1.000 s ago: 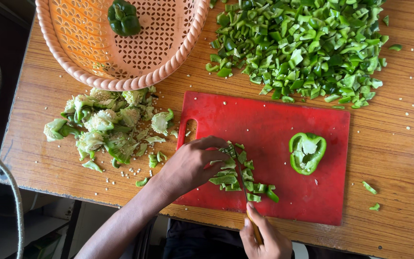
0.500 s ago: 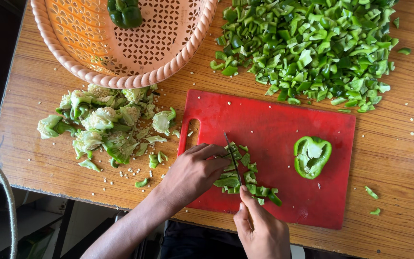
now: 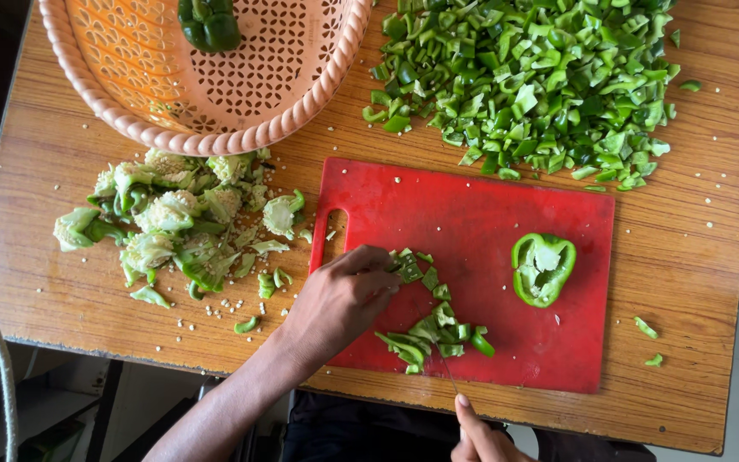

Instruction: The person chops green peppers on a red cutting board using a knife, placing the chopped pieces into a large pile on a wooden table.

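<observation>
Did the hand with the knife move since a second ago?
Yes. The right hand has slid back toward the person, away from the red cutting board. It reached over the board's near edge before; now it sits below that edge, the knife trailing.

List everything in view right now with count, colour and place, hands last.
cutting board: one, red, centre of the table.
table: one, brown wood, under everything.
basket: one, pale orange, perforated, top left.
whole pepper: one, green, inside the basket.
pepper half: one, green, right part of the board.
cut pepper strips: small cluster, green, lower middle of the board.
chopped pepper pile: many pieces, green, top right on the table.
pepper cores: a heap, pale green, left of the board.
knife: one, thin blade only visible, bottom edge of the board.
left hand: touching the strips on the board.
right hand: bottom edge, grip on the knife.
</observation>
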